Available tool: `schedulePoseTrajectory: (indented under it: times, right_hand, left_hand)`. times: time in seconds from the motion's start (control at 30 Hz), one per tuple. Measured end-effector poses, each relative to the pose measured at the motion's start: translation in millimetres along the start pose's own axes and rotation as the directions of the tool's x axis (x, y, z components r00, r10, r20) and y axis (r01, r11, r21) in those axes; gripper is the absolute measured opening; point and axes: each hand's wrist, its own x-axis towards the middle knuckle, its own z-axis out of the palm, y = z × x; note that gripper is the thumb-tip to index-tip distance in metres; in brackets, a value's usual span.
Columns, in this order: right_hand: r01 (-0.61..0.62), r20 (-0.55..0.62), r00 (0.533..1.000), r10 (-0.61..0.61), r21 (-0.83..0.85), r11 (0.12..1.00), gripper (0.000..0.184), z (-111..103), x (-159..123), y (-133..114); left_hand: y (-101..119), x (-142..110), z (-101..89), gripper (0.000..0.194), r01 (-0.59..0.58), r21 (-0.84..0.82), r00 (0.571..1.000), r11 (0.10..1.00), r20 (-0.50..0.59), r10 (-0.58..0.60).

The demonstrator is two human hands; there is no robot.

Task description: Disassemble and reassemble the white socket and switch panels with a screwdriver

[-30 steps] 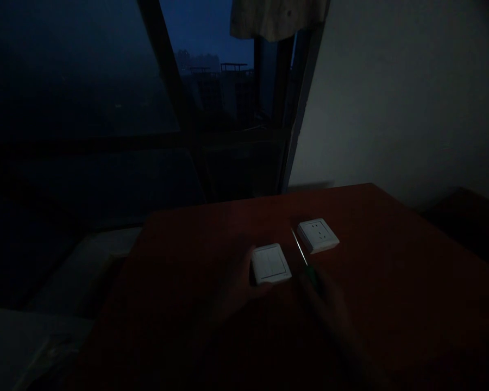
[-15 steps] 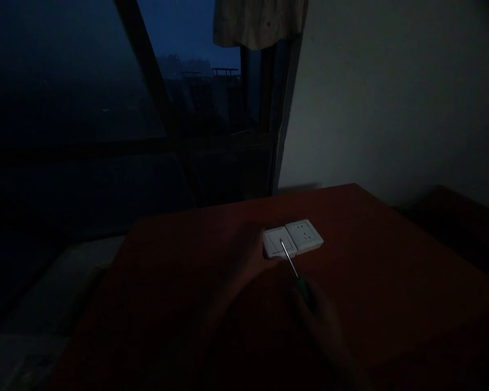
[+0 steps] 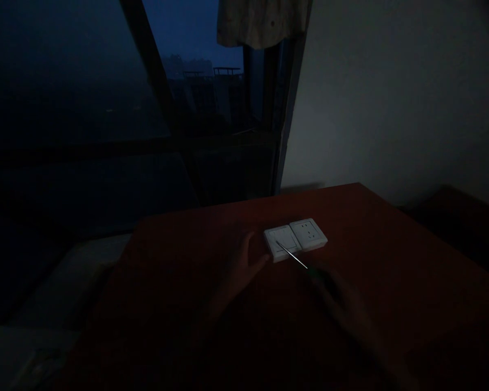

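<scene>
A white wall switch (image 3: pixel 279 237) and a white wall socket (image 3: pixel 308 233) with several pin holes lie side by side on the reddish-brown table (image 3: pixel 383 244). My right hand (image 3: pixel 342 298) is closed round the green handle of a screwdriver (image 3: pixel 296 260). The metal shaft points up and left across the switch, its tip over the switch face; whether it touches cannot be made out. Just left of the switch is my left hand (image 3: pixel 240 271), thumb and fingers apart, holding nothing. Its thumb tip is close to the switch's near left corner. Dim light hides finger detail.
Behind the table stands a dark window (image 3: pixel 163 108) with a short curtain (image 3: pixel 261 24) at its top. A pale wall (image 3: pixel 391 98) rises at the right. Another dark reddish surface (image 3: pixel 452 212) shows beyond the table's right edge.
My left hand has let go of the switch and drawn back to the left, its fingers spreading. My right hand has moved right, and the screwdriver now lies at a flatter slant.
</scene>
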Motion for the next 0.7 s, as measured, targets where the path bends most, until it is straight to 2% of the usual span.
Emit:
schedulePoseTrajectory:
  times: [0.1,0.2,0.33,0.5,0.7]
  right_hand:
    - [0.283,0.111,0.957,-0.268,-0.165,0.945,0.029,-24,21,18]
    - [0.422,0.182,0.905,-0.385,-0.255,0.870,0.031,-32,40,32]
    - [0.457,0.187,0.889,-0.418,-0.317,0.831,0.034,-23,49,46]
    - [0.495,0.205,0.869,-0.451,-0.400,0.772,0.036,-11,48,61]
    - [0.460,0.170,0.887,-0.429,-0.400,0.793,0.030,-6,51,60]
  left_hand:
    - [-8,-21,-17.0,0.037,0.016,0.023,1.000,1.000,-0.009,-0.016]
    - [-14,-40,-21.9,0.024,0.004,0.044,1.000,0.999,-0.024,-0.003]
    - [-14,-54,-15.4,0.019,0.014,0.032,1.000,0.999,0.009,-0.014]
    - [-12,-58,-8.0,0.018,-0.024,0.074,0.999,0.997,0.031,0.021]
    - [-10,-59,-6.6,0.018,-0.038,0.119,0.998,0.992,0.049,0.032]
